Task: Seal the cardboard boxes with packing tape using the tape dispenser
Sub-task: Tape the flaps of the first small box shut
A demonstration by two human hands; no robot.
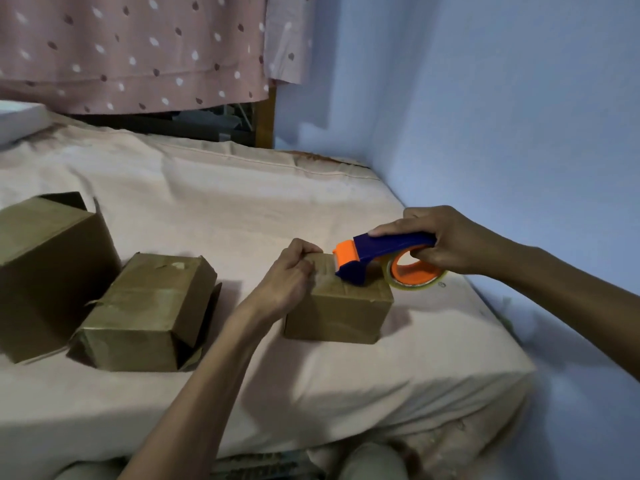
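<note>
On the pink-sheeted bed (242, 209) by the blue wall (485, 98), small box (337, 311) sat near the corner | two bigger boxes (145, 313) left of it, leftmost cropped | my left hand (289, 280) curled on its top edge, fingertips blurred | my right hand (446, 242) gripped the blue-orange tape dispenser (377, 256), nose touching the box top.

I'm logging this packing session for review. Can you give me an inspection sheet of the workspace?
Surface: bed sheet, pale and wrinkled.
Job's things: small box under the tape dispenser; middle box and large box to the left.
Clutter: white object at the far left edge.
Hands: left hand grips the small box's top edge; right hand holds the dispenser.
Cables: nothing seen.
Surroundings: dotted curtain, blue wall.
</note>
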